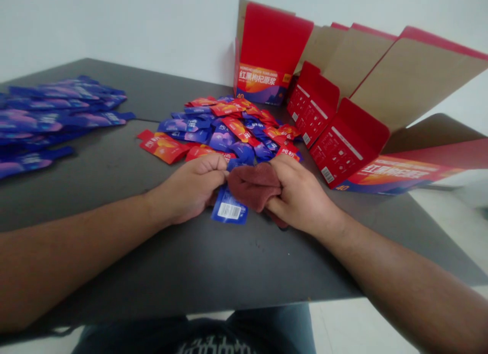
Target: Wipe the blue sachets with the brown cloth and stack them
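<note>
A blue sachet [231, 207] with a white barcode label is held over the dark table, its label end pointing toward me. My left hand [198, 186] is closed on the sachet's left edge. Bunched in my closed right hand [299, 194] is a brown cloth [254, 183], which lies against the sachet and covers part of it. Just beyond both hands sits a heap of red and blue sachets [223, 135]. The fingertips of my right hand are partly hidden by the cloth.
Blue sachets [57, 115] are stacked at the left of the dark table [183, 272]. Open red boxes stand at the back and right: one upright box [263, 82] behind the heap, others [343, 145] with raised flaps. A pale wall is behind.
</note>
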{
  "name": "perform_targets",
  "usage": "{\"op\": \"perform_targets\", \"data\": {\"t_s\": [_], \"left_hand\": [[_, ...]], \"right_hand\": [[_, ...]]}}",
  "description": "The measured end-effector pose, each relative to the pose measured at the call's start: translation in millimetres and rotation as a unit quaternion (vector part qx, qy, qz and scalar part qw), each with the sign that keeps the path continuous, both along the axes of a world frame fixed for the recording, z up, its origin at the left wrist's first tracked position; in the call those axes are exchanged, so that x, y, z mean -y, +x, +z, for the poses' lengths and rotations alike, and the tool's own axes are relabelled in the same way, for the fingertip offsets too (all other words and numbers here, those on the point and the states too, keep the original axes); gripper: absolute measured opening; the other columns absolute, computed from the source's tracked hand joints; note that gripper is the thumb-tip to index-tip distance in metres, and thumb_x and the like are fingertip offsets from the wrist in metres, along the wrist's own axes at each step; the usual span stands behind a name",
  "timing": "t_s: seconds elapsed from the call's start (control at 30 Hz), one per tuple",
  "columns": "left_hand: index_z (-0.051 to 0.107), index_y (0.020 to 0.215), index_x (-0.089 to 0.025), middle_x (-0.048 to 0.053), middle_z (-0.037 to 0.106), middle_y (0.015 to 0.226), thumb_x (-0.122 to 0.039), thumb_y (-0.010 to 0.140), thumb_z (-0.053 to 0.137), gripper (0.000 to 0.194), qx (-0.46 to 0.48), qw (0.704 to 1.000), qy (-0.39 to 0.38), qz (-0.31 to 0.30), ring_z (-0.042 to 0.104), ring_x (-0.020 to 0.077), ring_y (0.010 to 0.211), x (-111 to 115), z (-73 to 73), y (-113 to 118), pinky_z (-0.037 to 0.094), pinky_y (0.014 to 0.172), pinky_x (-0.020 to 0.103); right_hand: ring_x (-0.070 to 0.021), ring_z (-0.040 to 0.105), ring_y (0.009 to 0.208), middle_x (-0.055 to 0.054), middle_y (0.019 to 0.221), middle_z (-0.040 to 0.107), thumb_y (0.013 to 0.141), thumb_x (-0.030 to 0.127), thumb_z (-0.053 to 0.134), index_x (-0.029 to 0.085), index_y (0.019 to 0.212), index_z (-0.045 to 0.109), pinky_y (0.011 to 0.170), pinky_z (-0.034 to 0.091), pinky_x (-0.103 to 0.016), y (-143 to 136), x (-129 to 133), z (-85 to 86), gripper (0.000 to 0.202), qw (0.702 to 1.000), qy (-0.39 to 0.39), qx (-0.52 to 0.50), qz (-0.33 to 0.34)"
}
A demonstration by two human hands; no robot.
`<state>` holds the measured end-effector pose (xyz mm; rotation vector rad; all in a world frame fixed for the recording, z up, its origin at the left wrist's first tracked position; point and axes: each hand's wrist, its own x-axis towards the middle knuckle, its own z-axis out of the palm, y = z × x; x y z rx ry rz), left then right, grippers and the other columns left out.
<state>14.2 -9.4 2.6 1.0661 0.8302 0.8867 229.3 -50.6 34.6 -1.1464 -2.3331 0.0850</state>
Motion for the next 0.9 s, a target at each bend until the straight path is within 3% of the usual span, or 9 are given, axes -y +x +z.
{"op": "perform_targets", "data": {"t_s": [0.07, 0.23, 0.4, 0.57, 0.63, 0.77, 0.9], "left_hand": [[0.044, 0.072, -0.021, -0.004, 0.047, 0.062, -0.015, 0.078, 0.064, 0.021, 0.004, 1.0, 0.008, 0.015, 0.049, 0.0104, 0.055, -1, -1.0, 0, 0.037, 0.051, 0.024], [0.045, 0.073, -0.02, -0.004, 0.045, 0.06, -0.019, 0.079, 0.067, 0.022, -0.007, 0.999, 0.033, 0.041, 0.047, 0.0099, 0.052, -3, -2.8, -3, 0.034, 0.047, 0.023], [0.046, 0.073, -0.02, -0.004, 0.045, 0.062, -0.018, 0.082, 0.064, 0.019, -0.002, 0.998, 0.05, 0.043, 0.046, 0.0098, 0.053, -2, -2.7, -3, 0.034, 0.047, 0.022], [0.051, 0.075, -0.02, -0.004, 0.048, 0.064, -0.023, 0.087, 0.063, 0.017, -0.099, 0.988, 0.114, 0.029, 0.044, 0.0097, 0.054, 1, -5.0, -7, 0.033, 0.048, 0.022], [0.053, 0.077, -0.02, -0.003, 0.05, 0.065, -0.026, 0.088, 0.064, 0.017, -0.135, 0.981, 0.139, 0.0, 0.045, 0.0102, 0.055, 1, -6.9, -9, 0.034, 0.048, 0.023], [0.06, 0.086, -0.021, -0.001, 0.059, 0.072, -0.031, 0.091, 0.061, 0.011, -0.174, 0.971, 0.157, -0.042, 0.05, 0.0124, 0.059, 2, -6.0, -9, 0.037, 0.051, 0.024], [0.058, 0.079, -0.02, -0.001, 0.06, 0.073, -0.031, 0.09, 0.063, 0.016, -0.205, 0.954, 0.211, -0.057, 0.05, 0.0121, 0.062, 3, 3.4, -9, 0.04, 0.056, 0.024]], "right_hand": [[-0.0237, 0.058, 0.092, -0.007, 0.095, 0.061, 0.08, 0.013, 0.065, 0.018, 0.097, 0.059, 0.08, 0.05, -0.035, -1, 0, -0.8, 0.019, 1.0, -0.008, -0.001, 0.013], [-0.0214, 0.059, 0.098, -0.008, 0.105, 0.063, 0.091, 0.017, 0.061, 0.019, 0.112, 0.061, 0.084, 0.05, -0.032, -6, 6, -0.1, 0.022, 0.984, -0.072, 0.045, 0.154], [-0.0242, 0.058, 0.091, -0.007, 0.093, 0.061, 0.079, 0.014, 0.064, 0.018, 0.094, 0.058, 0.079, 0.05, -0.036, -4, 3, -1.5, 0.017, 1.0, -0.014, 0.006, 0.018], [-0.023, 0.059, 0.097, -0.007, 0.102, 0.063, 0.089, 0.017, 0.061, 0.019, 0.108, 0.061, 0.082, 0.05, -0.034, -9, 9, -1.8, 0.02, 0.993, -0.052, 0.048, 0.095], [-0.0234, 0.06, 0.097, -0.007, 0.102, 0.063, 0.087, 0.017, 0.062, 0.019, 0.107, 0.061, 0.083, 0.05, -0.034, -7, 8, -0.2, 0.02, 0.996, -0.036, 0.04, 0.072], [-0.0245, 0.059, 0.091, -0.006, 0.093, 0.06, 0.077, 0.012, 0.064, 0.021, 0.089, 0.054, 0.078, 0.05, -0.036, 0, 0, 3.0, 0.018, 0.999, 0.021, -0.014, -0.039], [-0.0227, 0.059, 0.09, -0.005, 0.093, 0.061, 0.078, 0.013, 0.065, 0.021, 0.093, 0.054, 0.078, 0.05, -0.034, 1, 0, 5.2, 0.02, 1.0, -0.007, -0.012, 0.026]]}}
